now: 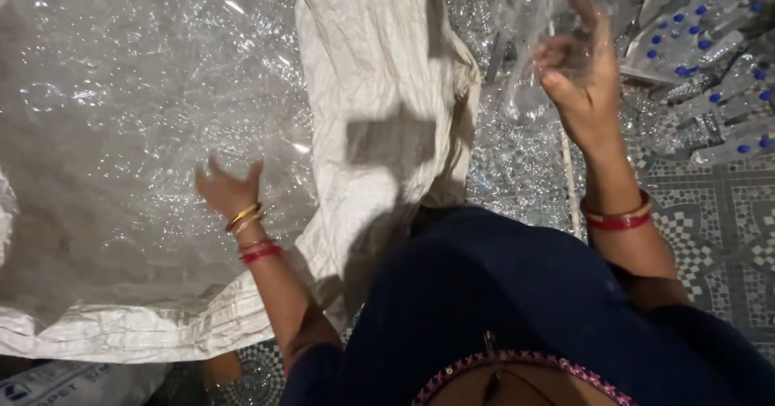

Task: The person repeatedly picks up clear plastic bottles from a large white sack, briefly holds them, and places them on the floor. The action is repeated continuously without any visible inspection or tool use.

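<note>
My left hand reaches into a big white woven sack, its fingers spread above a mass of crushed clear plastic that fills the sack. It grips nothing that I can make out. My right hand is raised at the upper right, its fingers closed around a clear plastic bottle that looks see-through and blurred. Red and gold bangles sit on both wrists.
A pile of clear bottles with blue caps lies at the upper right. Loose clear plastic is strewn between the sack and my right arm. The floor has patterned tiles. My dark blue garment fills the lower middle.
</note>
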